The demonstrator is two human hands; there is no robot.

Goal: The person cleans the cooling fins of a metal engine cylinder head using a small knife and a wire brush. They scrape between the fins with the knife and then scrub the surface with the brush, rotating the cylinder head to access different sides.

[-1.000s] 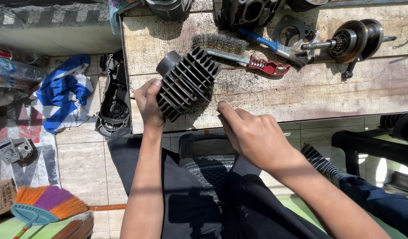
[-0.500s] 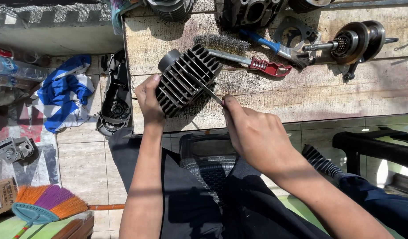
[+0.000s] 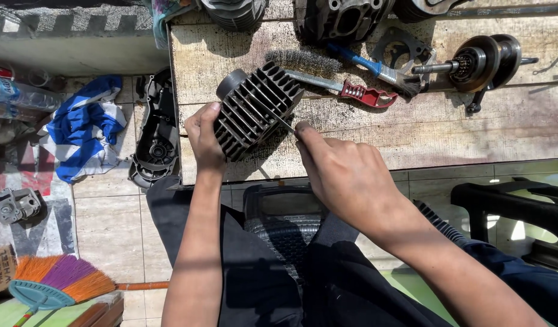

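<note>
While the left hand (image 3: 203, 136) grips the dark finned metal engine cylinder (image 3: 254, 109) on the worn wooden counter (image 3: 412, 130), the right hand's (image 3: 345, 175) fingers pinch a thin metal blade (image 3: 277, 119) between the fins, a scraping step apparently calling for steady, shallow strokes.

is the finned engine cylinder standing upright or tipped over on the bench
Tipped. The finned cylinder lies on its side on the wooden bench, sleeve pointing up-left, steadied by the left hand while the right hand pokes a thin tool between fins.
</note>
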